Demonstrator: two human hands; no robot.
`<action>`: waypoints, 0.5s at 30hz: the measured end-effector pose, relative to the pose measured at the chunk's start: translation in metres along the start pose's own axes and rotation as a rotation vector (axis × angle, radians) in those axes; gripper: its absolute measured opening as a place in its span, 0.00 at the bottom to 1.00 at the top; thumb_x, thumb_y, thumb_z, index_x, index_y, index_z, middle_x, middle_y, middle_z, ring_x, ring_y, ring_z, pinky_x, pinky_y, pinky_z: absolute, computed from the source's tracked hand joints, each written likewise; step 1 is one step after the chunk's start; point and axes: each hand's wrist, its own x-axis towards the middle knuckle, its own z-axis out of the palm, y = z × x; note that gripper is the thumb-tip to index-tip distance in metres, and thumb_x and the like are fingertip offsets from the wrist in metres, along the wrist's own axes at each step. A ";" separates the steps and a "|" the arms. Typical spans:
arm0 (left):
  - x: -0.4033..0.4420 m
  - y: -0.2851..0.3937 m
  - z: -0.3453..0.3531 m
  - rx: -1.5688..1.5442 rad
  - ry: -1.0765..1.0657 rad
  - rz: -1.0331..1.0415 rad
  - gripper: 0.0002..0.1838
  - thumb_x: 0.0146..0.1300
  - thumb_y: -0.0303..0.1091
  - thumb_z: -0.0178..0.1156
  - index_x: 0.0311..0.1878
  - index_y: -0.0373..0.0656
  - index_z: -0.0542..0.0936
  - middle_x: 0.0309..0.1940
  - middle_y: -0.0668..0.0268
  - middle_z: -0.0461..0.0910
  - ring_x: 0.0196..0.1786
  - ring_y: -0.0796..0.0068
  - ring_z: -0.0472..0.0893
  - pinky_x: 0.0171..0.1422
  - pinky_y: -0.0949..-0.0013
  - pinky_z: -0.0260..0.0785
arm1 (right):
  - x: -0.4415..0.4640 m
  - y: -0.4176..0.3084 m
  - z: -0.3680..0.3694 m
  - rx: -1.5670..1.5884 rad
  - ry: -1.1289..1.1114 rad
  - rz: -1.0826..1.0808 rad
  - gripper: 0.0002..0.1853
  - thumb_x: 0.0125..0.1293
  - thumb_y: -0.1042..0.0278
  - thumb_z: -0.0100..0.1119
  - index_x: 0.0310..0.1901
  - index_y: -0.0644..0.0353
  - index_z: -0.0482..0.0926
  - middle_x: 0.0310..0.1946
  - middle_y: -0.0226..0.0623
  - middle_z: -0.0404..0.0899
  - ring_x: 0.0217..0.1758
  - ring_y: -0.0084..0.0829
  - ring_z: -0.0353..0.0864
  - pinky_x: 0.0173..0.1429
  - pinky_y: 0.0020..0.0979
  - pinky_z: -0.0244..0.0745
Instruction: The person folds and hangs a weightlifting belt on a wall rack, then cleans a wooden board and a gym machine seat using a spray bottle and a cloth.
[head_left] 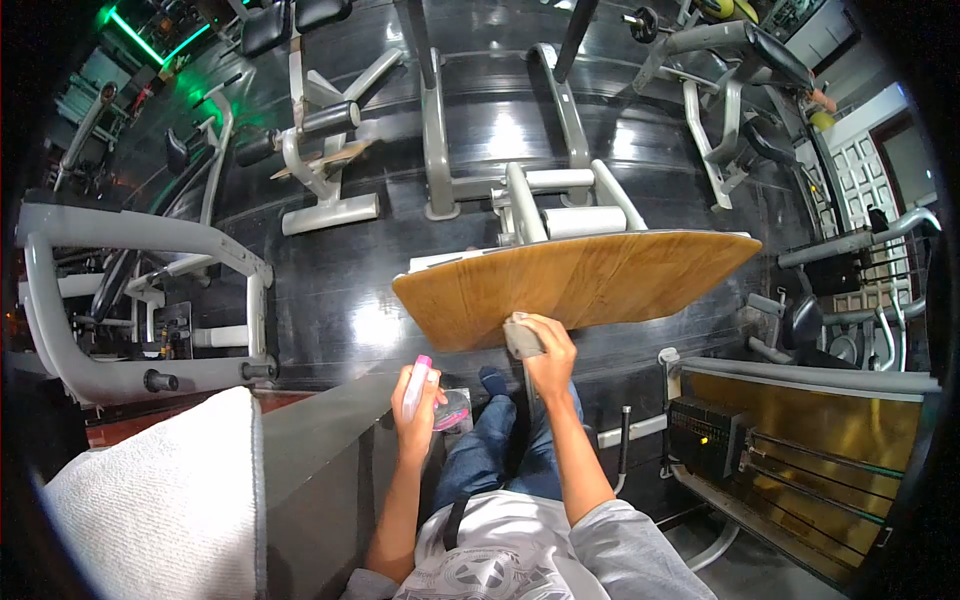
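Observation:
My left hand is closed around a spray bottle with a pink and white sprayer head, left of my legs. My right hand grips a grey-beige cloth, which touches or nearly touches the lower edge of a wooden board. The board is wide, tilted and fixed to a grey metal frame beyond it. My fingers partly cover the cloth.
A white towel lies on a dark padded surface at the lower left. Gym machines surround the spot: a grey frame at left, a bench frame ahead, and a machine with a yellowish panel at right.

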 end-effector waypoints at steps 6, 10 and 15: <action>-0.016 -0.011 0.022 -0.048 -0.117 0.022 0.06 0.73 0.32 0.59 0.42 0.39 0.75 0.32 0.70 0.75 0.30 0.84 0.75 0.36 0.77 0.67 | -0.007 -0.024 0.049 0.068 -0.156 -0.091 0.22 0.43 0.84 0.67 0.44 0.55 0.85 0.47 0.35 0.85 0.52 0.39 0.83 0.57 0.37 0.78; -0.022 -0.001 0.026 -0.048 -0.160 -0.001 0.05 0.73 0.30 0.57 0.43 0.38 0.75 0.32 0.70 0.73 0.31 0.84 0.75 0.38 0.77 0.68 | -0.019 -0.015 0.058 0.067 -0.237 -0.096 0.24 0.43 0.86 0.62 0.45 0.54 0.84 0.47 0.33 0.85 0.52 0.39 0.82 0.56 0.37 0.79; -0.022 -0.007 0.026 -0.012 -0.153 0.067 0.05 0.73 0.29 0.57 0.41 0.39 0.76 0.31 0.70 0.73 0.30 0.83 0.75 0.37 0.76 0.68 | -0.014 0.021 0.009 -0.049 -0.193 -0.032 0.24 0.42 0.87 0.65 0.44 0.55 0.85 0.47 0.34 0.85 0.52 0.39 0.82 0.57 0.38 0.78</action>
